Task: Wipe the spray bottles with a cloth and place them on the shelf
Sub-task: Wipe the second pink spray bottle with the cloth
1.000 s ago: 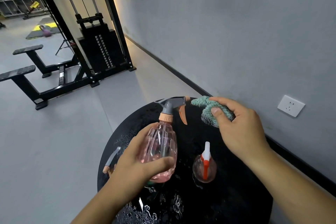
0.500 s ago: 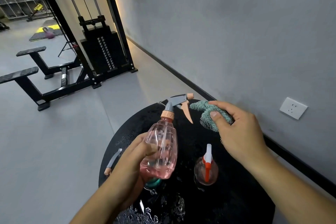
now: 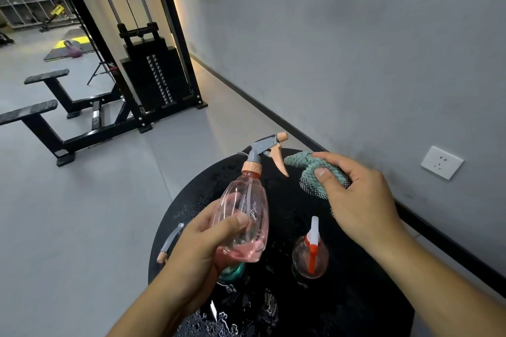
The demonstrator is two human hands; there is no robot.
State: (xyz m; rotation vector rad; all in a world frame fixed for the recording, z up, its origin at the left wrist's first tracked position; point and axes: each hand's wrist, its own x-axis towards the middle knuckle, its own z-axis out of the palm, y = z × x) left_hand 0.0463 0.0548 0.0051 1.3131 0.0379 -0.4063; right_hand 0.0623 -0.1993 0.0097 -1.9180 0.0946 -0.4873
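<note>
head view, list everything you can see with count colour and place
pink spray bottle: 1, clear pink with grey and peach trigger head, held tilted above the table
small spray bottle: 1, clear with red and white nozzle, standing on the table
cloth: 1, teal, held over the table's far side
round table: 1, black, wet, near the wall
cable machine: 1, black, behind on the floor
wall socket: 1, white, on the grey wall
left hand: grips the pink spray bottle
right hand: grips the cloth
</note>
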